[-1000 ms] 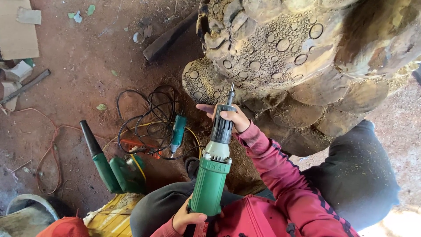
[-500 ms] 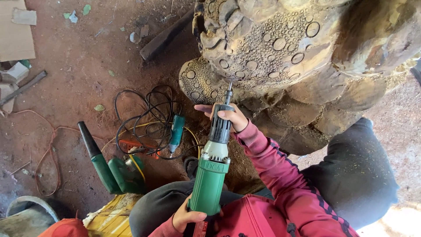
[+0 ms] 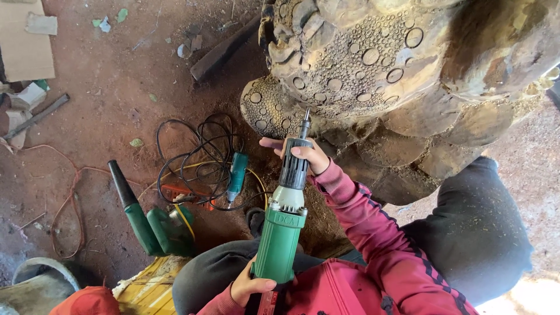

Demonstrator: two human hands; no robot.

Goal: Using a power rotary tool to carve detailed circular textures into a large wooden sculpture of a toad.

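Only the head view here, looking straight down at someone sitting on the dirt floor (image 3: 116, 87) with a green die grinder (image 3: 283, 224) held upright in both hands. The left hand (image 3: 251, 287) is wrapped closed around the bottom end of the green body, down by the lap. The right hand (image 3: 303, 154) is closed around the black neck near the top, fingers curled over the front and thumb on the side (pink sleeve (image 3: 373, 227) running back from it). The grinder's bit (image 3: 305, 121) points up at the big carved wooden sculpture (image 3: 396, 76), the tip right at the edge of a lobe covered in carved circles; can't tell if it's actually touching the wood.

Left of the grinder on the ground there's a tangle of black cable (image 3: 198, 157) with a smaller teal tool (image 3: 237, 175) lying in it. Near that, a green blower (image 3: 149, 219) with a long black nozzle, resting next to the person's dark-trousered knee. Cardboard piece (image 3: 26, 49) sits at the top left corner, well apart from everything, and a thin reddish cord (image 3: 67, 204) loops across the dirt.
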